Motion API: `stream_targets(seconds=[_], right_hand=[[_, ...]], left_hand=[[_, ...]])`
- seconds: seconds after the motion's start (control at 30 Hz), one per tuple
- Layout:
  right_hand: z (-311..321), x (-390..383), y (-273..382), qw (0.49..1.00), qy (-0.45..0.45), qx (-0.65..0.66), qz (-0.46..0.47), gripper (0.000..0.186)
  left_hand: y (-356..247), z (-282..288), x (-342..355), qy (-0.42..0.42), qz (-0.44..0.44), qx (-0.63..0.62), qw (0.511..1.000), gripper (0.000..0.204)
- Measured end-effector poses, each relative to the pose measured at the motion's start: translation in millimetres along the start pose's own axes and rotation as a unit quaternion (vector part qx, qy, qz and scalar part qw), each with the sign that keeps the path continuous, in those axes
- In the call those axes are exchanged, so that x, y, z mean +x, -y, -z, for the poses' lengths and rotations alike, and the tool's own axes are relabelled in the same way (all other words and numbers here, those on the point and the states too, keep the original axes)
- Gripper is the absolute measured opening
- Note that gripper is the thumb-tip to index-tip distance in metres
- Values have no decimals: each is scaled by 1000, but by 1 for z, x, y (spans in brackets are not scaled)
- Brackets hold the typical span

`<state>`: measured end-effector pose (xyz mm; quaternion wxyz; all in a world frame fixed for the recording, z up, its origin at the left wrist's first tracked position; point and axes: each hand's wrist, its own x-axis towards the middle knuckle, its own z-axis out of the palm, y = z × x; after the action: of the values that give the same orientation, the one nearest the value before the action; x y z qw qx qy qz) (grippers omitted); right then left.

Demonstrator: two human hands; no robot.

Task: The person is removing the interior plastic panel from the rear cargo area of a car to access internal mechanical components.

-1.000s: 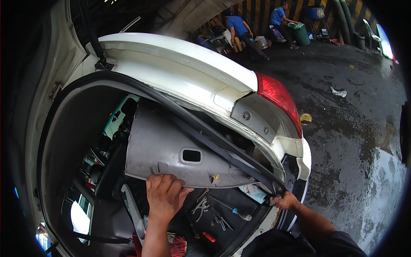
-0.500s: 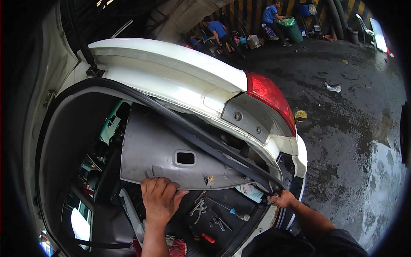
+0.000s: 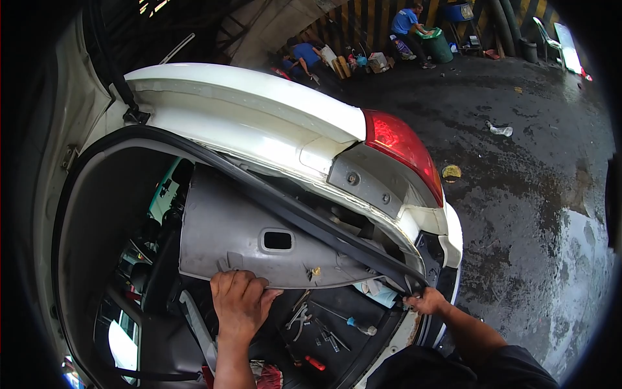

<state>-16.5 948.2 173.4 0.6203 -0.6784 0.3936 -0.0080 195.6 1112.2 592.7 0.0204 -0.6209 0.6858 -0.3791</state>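
Observation:
My left hand [image 3: 240, 299] grips the lower edge of a grey interior trim panel [image 3: 227, 223], fingers over its face. The panel has a rectangular cutout and leans inside the car's rear opening. At the opening's lower right corner, my right hand [image 3: 427, 301] is closed on the black rubber door seal [image 3: 363, 254]. The seal runs along the opening and crosses in front of the panel's upper right part. A small yellowish clip [image 3: 315, 271] shows on the panel near its lower edge.
On the dark cargo floor lie pliers [image 3: 299, 319], a blue-handled screwdriver [image 3: 356, 324], a red-handled tool [image 3: 315, 363] and several small pieces. White bodywork with a red tail light [image 3: 403, 150] borders the opening. People in blue shirts [image 3: 405, 22] work beyond, near a green bin [image 3: 437, 45].
The view has shifted slightly, so the car sits a little further left. Both hands keep their grips. A person in the background has bent lower.

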Motion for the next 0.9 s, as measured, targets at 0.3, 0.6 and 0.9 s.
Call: stream_targets(seconds=[0.3,0.6,0.9], right_hand=[[1,3,-3,1000,0,-26,3,67],[-4,2,-6,999,-39,-1,28,49],[-38,4,0,984,-147,-27,94,39]], left_hand=[[-1,1,-4,15,10,12,1000,30],[-1,5,-13,7,20,6,1000,31],[10,12,6,9,-2,-8,1000,32]])
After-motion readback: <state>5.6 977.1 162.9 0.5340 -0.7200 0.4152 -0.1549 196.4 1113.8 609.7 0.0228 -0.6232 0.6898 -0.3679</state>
